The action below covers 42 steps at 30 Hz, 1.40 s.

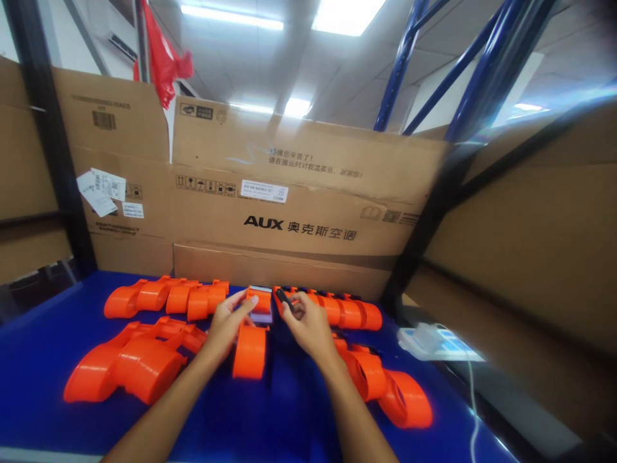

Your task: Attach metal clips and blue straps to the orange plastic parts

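Note:
My left hand (229, 321) closes its thumb and fingers on an orange plastic piece (261, 300), shaped like a tape dispenser. A small pale box or tray (261, 317) shows just behind and below that piece. Between the fingers of my right hand (308, 321) is a small black part (283, 298), whose kind I cannot make out; it is close to the orange piece. Another orange piece (249, 352) with a broad rounded end lies in front, between my forearms.
Several orange pieces (147, 363) lie in two rows on the blue table (231, 424) at left. More orange pieces (407, 400), some with black parts, are at right. Cardboard panels (308, 193) wall the back. A power strip (438, 344) with a white cable is at right.

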{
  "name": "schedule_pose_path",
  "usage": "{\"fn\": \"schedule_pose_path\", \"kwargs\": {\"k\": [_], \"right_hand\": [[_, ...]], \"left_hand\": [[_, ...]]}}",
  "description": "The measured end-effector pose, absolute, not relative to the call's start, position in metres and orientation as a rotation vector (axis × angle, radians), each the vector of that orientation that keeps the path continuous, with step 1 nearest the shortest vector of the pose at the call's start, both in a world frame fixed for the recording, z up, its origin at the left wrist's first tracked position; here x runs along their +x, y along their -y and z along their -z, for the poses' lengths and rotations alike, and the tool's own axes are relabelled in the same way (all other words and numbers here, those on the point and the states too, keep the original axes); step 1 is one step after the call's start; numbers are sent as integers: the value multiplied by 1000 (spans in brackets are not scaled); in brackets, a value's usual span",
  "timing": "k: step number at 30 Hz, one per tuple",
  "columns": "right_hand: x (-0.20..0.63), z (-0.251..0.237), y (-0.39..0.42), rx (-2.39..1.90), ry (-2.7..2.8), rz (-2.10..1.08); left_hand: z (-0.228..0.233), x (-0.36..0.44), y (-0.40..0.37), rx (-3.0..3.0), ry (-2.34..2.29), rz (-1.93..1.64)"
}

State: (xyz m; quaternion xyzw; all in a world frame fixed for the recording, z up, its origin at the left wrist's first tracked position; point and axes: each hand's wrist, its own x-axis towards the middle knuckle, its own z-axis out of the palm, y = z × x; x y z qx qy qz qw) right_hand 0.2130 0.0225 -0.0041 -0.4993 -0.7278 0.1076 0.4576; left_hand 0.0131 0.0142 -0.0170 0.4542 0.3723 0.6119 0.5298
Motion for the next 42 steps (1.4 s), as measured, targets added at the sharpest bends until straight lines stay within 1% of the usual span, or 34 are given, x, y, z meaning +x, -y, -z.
{"fn": "schedule_pose_path", "kwargs": {"k": [4,11,20,24,29,31,33,38,42], "right_hand": [[207,1,-16,-1016,1708,-300],[204,-3,-7,-890,1867,-140],[203,0,-9,-832,1891,-144],[201,3,-11,-821,1895,-199],[203,3,-16,-874,1814,-424],[205,3,-18,-941,1784,-463],[208,4,-17,-1012,1902,-427],[208,6,-6,-1049,2474,-297],[203,10,0,-1167,2629,-227]], "left_hand": [[20,16,-14,1146,-933,-1456],[22,22,-11,1222,-913,-1419],[21,24,-10,1172,-850,-1440],[22,22,-12,1165,-860,-1437],[15,17,-10,1058,-793,-1410],[12,14,-9,991,-768,-1436],[9,11,-9,926,-771,-1478],[8,4,-12,784,-850,-1569],[8,3,-14,783,-860,-1561]]}}
